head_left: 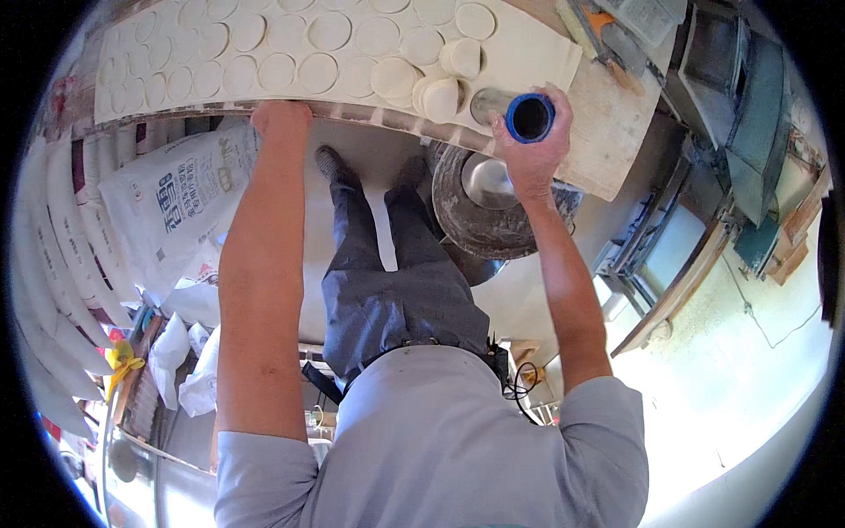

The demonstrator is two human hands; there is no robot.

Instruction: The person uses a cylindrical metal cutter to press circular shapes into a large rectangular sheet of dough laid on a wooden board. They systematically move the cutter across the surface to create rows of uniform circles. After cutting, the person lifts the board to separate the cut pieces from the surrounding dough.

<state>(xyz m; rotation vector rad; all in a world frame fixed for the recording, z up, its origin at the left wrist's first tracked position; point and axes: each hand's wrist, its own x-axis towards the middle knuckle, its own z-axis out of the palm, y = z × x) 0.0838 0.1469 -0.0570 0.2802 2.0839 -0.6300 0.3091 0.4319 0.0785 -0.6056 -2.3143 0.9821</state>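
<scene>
A long sheet of pale dough (290, 88), marked with several rows of cut circles, lies across the worktable. My right hand (541, 145) is closed around a round cutter (531, 118) with a blue rim and a dark hollow middle, at the sheet's right part. Left of it is a greyish round gap (489, 106) in the dough. Small piles of dough rounds (437, 99) sit close by. My left hand (282, 116) is folded into a fist against the table's near edge; whether anything is inside it is hidden.
Below the table edge stands a large dark round tub (480, 207) with a metal bowl (490, 182) in it. White sacks (66, 229) are stacked at the left. Scraper-like tools (607, 44) lie at the table's far right. Metal equipment (748, 123) stands beyond.
</scene>
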